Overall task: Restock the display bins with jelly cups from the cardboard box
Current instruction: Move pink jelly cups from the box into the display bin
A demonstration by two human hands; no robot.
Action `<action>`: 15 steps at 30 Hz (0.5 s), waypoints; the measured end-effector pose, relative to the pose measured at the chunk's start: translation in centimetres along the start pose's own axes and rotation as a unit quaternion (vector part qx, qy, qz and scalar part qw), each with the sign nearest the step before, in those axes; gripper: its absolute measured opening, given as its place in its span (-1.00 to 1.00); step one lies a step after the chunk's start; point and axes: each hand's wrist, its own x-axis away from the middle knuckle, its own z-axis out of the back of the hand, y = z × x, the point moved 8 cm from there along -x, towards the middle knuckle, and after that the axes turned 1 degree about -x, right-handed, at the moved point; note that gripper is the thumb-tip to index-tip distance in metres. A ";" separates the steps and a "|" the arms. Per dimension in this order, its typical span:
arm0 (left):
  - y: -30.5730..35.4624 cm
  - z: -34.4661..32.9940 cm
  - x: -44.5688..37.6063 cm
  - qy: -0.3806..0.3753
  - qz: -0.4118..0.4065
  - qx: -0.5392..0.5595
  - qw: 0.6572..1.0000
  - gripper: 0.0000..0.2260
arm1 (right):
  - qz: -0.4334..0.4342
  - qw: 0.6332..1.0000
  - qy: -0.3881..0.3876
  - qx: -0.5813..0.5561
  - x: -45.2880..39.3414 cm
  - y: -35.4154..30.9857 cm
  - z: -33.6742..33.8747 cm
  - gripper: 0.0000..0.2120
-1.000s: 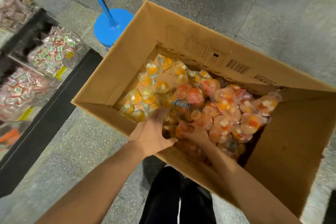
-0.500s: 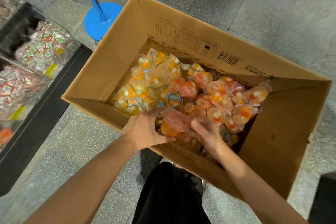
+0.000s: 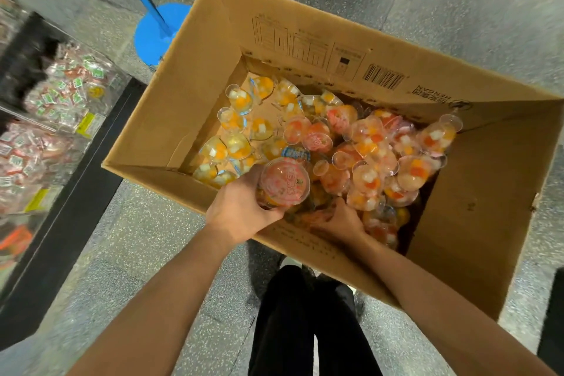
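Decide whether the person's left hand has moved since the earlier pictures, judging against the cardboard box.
Yes. The left hand has risen from among the cups to the near wall of the cardboard box, now gripping a pink-lidded jelly cup.

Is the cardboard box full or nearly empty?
Partly full: jelly cups cover most of the cardboard box floor, bare cardboard shows at its left.

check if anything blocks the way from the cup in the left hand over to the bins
Nothing visible does. The left hand holds the pink-lidded jelly cup above the box's near wall; only bare floor lies between the box and the display bins.
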 end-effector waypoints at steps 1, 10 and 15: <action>0.1 0.1 0.0 0.007 -0.004 -0.006 1.000 -0.45 | 0.004 1.000 0.007 0.008 -0.1 -0.2 0.1 -0.08; 1.5 0.1 0.1 -0.021 -0.036 -0.015 0.999 -0.44 | 0.088 0.974 0.200 -0.059 8.1 -4.7 8.2 -0.34; 3.3 1.0 1.8 0.002 -0.078 0.018 0.997 -0.39 | 0.159 0.949 0.256 -0.092 16.4 -8.2 10.8 -0.33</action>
